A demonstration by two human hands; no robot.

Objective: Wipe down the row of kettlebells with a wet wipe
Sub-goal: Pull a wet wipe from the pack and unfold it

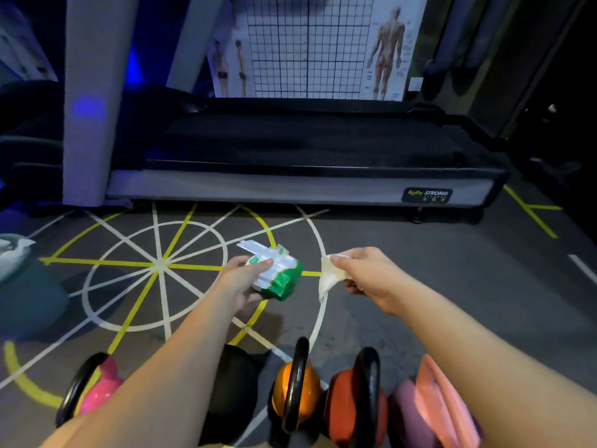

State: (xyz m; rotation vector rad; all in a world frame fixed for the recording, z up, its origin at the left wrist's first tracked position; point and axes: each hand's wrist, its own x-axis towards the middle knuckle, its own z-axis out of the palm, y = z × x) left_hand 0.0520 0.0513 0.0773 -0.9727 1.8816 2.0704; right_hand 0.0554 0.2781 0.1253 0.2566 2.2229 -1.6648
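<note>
Both arms are stretched forward at mid-frame. A green-and-white wipe pack (277,275) is gripped in the left hand (243,279); a crumpled pale wet wipe (330,275) is pinched by the right hand (363,272). The kettlebells, pink (98,388), black (235,383), orange (295,391), red (353,402) and lilac (416,412), are lined along the bottom edge on the floor (420,286).
</note>
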